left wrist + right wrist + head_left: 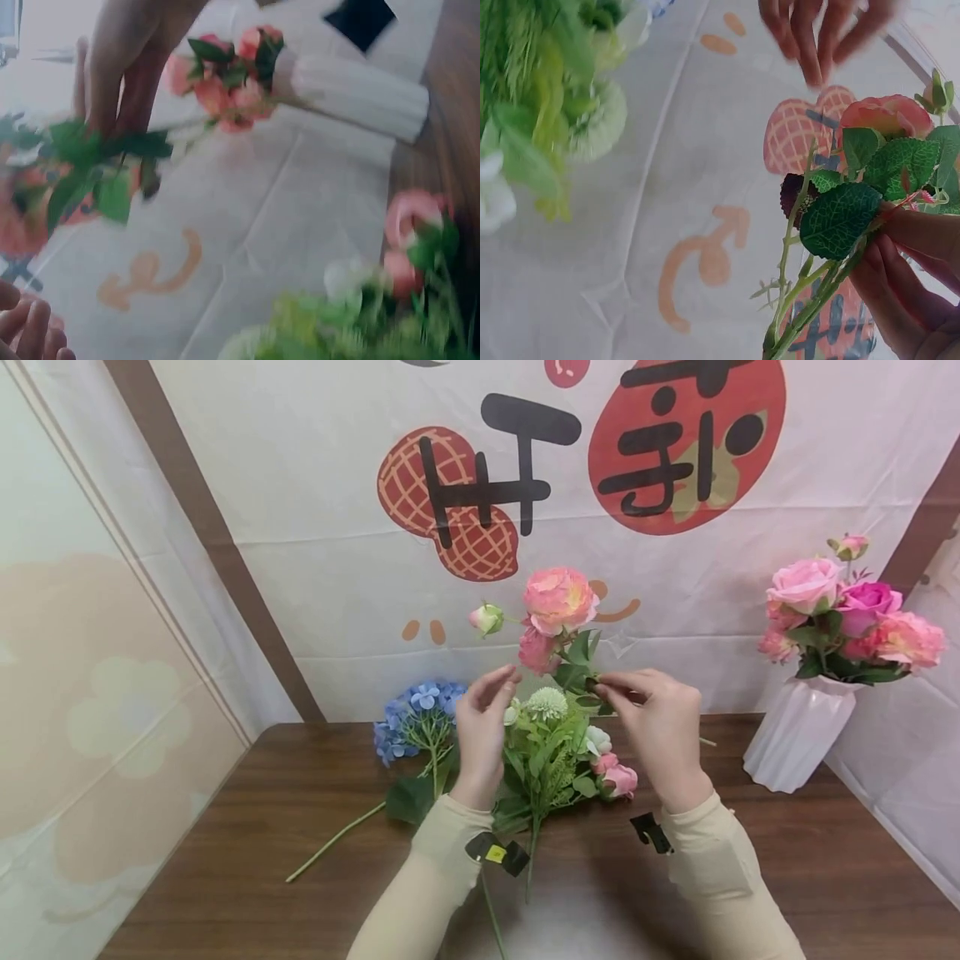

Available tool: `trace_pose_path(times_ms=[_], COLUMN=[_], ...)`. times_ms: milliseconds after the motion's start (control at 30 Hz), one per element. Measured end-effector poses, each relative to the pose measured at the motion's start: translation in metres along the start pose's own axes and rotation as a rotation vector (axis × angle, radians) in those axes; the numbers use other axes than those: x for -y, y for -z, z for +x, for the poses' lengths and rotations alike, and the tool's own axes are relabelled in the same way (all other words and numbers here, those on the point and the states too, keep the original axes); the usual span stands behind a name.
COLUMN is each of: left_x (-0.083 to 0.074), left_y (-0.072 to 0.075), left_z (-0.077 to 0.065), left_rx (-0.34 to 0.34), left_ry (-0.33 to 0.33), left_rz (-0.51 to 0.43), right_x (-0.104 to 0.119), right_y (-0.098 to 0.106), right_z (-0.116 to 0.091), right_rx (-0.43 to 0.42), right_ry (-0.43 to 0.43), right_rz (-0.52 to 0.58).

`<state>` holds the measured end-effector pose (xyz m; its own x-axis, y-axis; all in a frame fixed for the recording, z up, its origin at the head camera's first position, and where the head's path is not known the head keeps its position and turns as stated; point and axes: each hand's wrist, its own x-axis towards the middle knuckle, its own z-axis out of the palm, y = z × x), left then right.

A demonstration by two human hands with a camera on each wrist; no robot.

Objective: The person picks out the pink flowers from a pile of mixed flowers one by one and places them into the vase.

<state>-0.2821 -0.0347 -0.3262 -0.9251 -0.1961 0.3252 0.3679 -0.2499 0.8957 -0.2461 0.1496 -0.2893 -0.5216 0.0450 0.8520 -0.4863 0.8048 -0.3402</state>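
Observation:
My right hand (658, 718) pinches a spray of artificial pink peonies (559, 600) by its leafy stem, with the blooms held up above the table. In the right wrist view the thumb and fingers (907, 300) grip it just below the dark green leaves (840, 221), and its green stems run down to the left. My left hand (483, 727) is raised just left of the blooms, its fingers loosely bent and holding nothing. Below the hands lies a bunch of greenery (551, 764) with a pale green pompon flower (547, 702) and small pink roses (619, 781).
A blue hydrangea (405, 718) lies on the brown table (247, 827) to the left, its long stem (337, 843) towards me. At the right stands a white fluted vase (798, 735) filled with pink flowers (862, 610). Behind the table hangs a printed cloth (315, 485).

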Motion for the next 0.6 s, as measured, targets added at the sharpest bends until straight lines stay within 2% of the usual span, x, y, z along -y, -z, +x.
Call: trace_pose_path(times_ms=[400, 600], left_x=[0.002, 0.004], left_y=[0.064, 0.096], left_z=[0.018, 0.024], left_rx=[-0.066, -0.109], left_ry=[-0.05, -0.049], left_rz=[0.12, 0.234], right_x=[-0.021, -0.033], right_y=[0.035, 0.053], right_z=[0.021, 0.031], right_rx=[-0.095, -0.168], right_ry=[0.03, 0.029], right_rz=[-0.097, -0.106])
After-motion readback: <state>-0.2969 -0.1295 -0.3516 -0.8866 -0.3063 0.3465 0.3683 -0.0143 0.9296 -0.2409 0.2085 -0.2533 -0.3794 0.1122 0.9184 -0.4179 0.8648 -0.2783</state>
